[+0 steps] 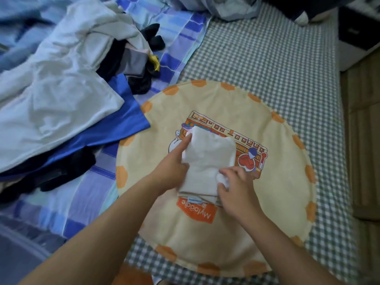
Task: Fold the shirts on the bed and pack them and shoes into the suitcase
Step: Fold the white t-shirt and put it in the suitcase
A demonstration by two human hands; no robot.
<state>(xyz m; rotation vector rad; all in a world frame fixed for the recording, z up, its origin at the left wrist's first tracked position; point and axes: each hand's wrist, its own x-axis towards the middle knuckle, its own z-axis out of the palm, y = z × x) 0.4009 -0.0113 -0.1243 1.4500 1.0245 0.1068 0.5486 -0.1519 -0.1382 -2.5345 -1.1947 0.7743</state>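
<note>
On the round mat (277, 182): white shirt (209, 159), nearly folded. Left hand (174, 167) presses its edge, forefinger straight; right hand (234, 188) fingers pinch a corner. Best to tuck flat, square edges.

shirt (209, 161): matt white cloth | mat (277, 182): smooth printed fabric, possibly cotton

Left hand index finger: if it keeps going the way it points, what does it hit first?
The left hand points up-right along the folded white shirt; beyond that, likely the round printed mat, then the checked sheet. Depth is unclear.
</note>
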